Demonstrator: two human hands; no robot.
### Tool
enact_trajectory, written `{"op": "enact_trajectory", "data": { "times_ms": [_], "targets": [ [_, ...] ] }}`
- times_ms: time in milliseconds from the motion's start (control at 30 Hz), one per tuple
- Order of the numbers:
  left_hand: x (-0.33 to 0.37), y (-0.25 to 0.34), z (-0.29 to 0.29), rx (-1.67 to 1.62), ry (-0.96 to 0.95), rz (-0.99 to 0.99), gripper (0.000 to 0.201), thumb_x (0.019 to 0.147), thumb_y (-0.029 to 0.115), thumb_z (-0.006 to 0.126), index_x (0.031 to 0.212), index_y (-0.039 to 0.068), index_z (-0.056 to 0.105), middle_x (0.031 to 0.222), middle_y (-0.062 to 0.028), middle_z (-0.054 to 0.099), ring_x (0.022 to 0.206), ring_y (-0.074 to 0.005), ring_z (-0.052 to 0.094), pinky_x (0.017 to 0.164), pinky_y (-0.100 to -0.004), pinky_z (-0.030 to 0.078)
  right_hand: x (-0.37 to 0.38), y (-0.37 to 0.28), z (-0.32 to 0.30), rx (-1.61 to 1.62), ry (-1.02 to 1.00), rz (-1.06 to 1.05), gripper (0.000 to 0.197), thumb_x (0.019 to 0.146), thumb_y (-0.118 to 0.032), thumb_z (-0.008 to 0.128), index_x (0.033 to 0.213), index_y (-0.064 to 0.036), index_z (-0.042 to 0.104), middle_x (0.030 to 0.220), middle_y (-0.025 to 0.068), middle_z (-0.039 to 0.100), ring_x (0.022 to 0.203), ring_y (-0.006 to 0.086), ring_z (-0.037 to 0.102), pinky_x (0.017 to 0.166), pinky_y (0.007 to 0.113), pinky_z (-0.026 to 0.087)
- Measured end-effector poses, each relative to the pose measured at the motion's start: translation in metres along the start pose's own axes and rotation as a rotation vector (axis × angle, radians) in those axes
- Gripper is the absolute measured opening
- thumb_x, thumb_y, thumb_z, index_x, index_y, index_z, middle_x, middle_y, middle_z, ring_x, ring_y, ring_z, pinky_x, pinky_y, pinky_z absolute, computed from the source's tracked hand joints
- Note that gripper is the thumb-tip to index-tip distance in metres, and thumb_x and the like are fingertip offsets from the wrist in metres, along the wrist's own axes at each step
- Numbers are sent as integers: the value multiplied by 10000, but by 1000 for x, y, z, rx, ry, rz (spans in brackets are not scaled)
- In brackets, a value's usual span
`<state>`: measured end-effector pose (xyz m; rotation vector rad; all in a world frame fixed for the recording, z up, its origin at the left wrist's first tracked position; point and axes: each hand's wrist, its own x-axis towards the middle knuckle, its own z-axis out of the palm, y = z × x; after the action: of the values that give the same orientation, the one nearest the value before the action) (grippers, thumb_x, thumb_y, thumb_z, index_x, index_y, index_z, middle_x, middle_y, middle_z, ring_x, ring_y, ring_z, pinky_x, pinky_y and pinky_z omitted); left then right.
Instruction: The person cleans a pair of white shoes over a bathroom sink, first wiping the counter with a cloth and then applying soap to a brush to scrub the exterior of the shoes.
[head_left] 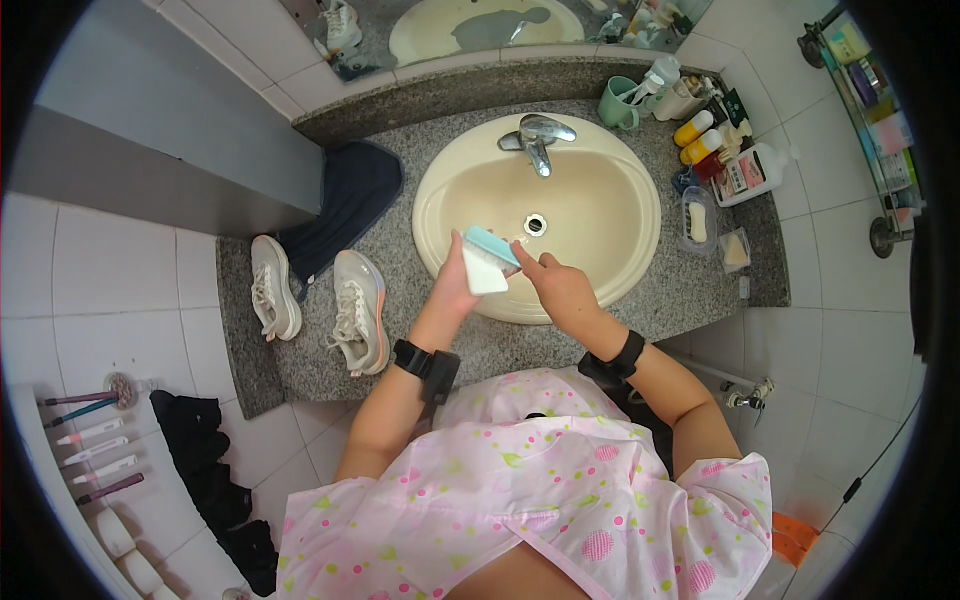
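Observation:
Over the front of the cream sink [640, 235], my left hand [456, 282] is closed around a white bar of soap [485, 276]. A light-blue brush [491, 246] lies against the upper part of the soap, its bristle side turned toward it. My right hand [563, 293] grips the brush at its right end, the index finger stretched along it. To the left on the counter stand two pale sneakers, one sneaker [358, 312] close to my left forearm and the other sneaker [274, 288] farther left.
A chrome faucet [538, 140] rises behind the basin. Dark cloth [350, 195] lies on the granite counter [395, 250] beside a grey partition [180, 130]. On the right are a green mug [618, 102], several bottles, a white jug [748, 175] and a soap dish [698, 220].

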<state>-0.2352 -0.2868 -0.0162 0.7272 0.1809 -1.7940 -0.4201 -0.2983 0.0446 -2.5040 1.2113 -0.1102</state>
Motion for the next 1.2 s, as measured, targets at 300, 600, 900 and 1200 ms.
{"op": "enact_trajectory", "data": {
  "times_ms": [300, 600, 900, 1200],
  "targets": [
    [-4, -10, 2, -118, 229, -46, 593, 997, 477, 319, 1299, -27, 401, 1261, -195, 508, 1188, -332, 501, 1052, -477, 384, -7, -1, -12, 65, -116, -81, 663, 773, 21, 528, 1406, -112, 382, 727, 164, 581, 640, 322, 614, 582, 407, 495],
    [8, -11, -27, -62, 96, -93, 623, 991, 523, 269, 1203, -46, 408, 987, -180, 564, 1051, -353, 547, 1018, -545, 399, -15, 0, -30, 148, -186, -132, 589, 775, 23, 535, 1349, -86, 463, 703, 173, 591, 672, 334, 617, 610, 411, 485],
    [6, -6, -31, -90, -66, -18, 566, 988, 530, 268, 1200, 25, 412, 784, -105, 505, 861, -280, 539, 1003, -583, 407, -37, 5, -41, 250, -236, -171, 445, 860, -46, 532, 1303, -90, 532, 744, 205, 616, 706, 349, 624, 654, 418, 486],
    [-10, 8, 0, 199, 24, 262, 628, 974, 556, 275, 1347, 55, 342, 1066, -148, 522, 1145, -369, 520, 942, -581, 462, -7, 10, -46, 449, 59, -32, 473, 891, -55, 524, 1357, -123, 482, 813, 211, 600, 746, 364, 600, 706, 432, 468]
  ]
}}
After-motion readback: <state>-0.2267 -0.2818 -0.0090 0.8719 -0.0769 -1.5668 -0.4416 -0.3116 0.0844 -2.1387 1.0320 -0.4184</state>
